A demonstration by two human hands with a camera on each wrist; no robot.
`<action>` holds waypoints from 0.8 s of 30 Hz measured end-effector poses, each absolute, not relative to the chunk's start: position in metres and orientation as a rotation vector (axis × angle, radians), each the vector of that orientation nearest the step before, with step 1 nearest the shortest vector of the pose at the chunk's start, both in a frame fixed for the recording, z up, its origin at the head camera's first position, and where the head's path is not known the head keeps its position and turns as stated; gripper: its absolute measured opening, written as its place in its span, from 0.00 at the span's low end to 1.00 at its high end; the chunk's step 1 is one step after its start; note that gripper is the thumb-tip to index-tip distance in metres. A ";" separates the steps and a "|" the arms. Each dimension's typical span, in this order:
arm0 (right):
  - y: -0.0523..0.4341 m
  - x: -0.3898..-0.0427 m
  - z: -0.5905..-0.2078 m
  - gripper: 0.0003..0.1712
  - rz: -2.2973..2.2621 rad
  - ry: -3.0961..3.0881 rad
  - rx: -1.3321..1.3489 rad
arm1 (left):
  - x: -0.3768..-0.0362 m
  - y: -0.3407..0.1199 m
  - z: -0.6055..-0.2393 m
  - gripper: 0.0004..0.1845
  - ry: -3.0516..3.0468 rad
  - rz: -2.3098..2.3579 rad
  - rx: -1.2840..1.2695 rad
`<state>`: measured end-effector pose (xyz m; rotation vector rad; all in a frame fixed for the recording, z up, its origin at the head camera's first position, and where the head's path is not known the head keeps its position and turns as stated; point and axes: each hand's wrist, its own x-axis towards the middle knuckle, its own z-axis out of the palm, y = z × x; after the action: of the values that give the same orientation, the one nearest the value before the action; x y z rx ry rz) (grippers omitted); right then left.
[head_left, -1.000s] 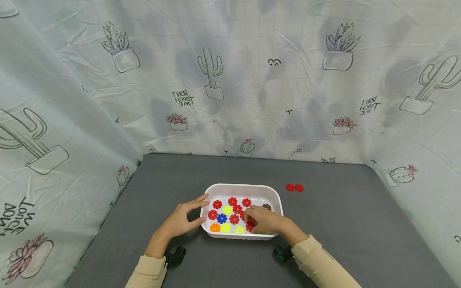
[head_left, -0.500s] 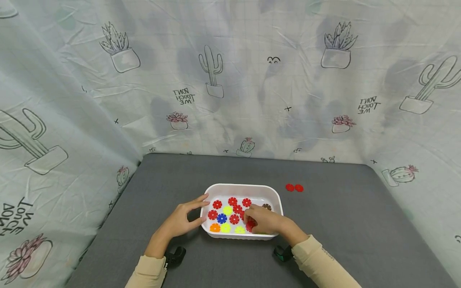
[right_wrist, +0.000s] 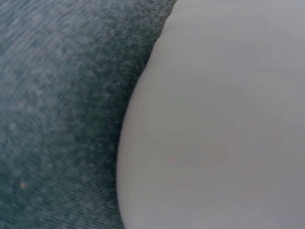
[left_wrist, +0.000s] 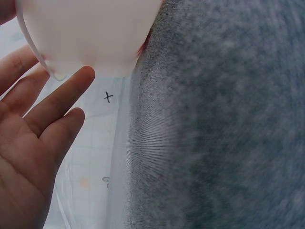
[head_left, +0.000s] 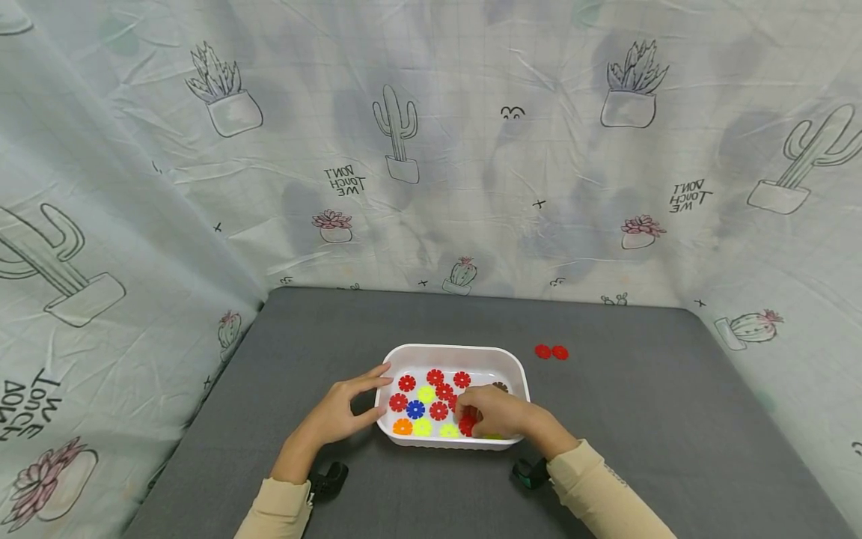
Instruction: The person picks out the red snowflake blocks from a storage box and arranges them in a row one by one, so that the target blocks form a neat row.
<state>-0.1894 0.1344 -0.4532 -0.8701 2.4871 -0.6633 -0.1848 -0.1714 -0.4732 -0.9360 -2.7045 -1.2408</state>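
Observation:
A white plastic bin (head_left: 453, 443) holds red, yellow, blue, orange and brown notched, flower-shaped discs. My left hand (head_left: 337, 410) touches its left end with fairly straight, spread fingers; in the left wrist view, the fingertips lie by the bin's pale outer wall (left_wrist: 90, 33). Inside the bin's right part, my right hand (head_left: 497, 412) has its fingers bent down over a red disc (head_left: 466, 427) by the thumb. The contact under the fingers is partly hidden. The bin's blurred wall (right_wrist: 214, 119) fills much of the right wrist view, with no fingers showing there.
Two red discs (head_left: 551, 352) lie side by side on the grey tabletop (head_left: 646, 404), behind and right of the bin. A curtain (head_left: 458, 150) printed with cacti hangs behind the table and on both sides. Dark wrist devices (head_left: 328, 480) sit under both wrists.
My right hand has shifted very slightly within the bin, its fingers still bent low among the discs. The left hand and the bin stay where they were.

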 end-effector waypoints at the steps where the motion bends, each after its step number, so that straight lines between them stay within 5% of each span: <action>1: 0.134 -0.189 -0.453 0.12 -0.663 2.487 -0.866 | -0.185 -0.171 -0.473 0.24 -2.702 -1.242 -0.936; 24: 0.148 -0.194 -0.434 0.13 -0.903 2.451 -0.752 | -0.186 -0.173 -0.474 0.25 -2.687 -1.261 -0.969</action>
<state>-0.1936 0.1479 -0.4340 -0.7524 2.4506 -0.9025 -0.1865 -0.1734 -0.4744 -0.9688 -2.6874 -1.2611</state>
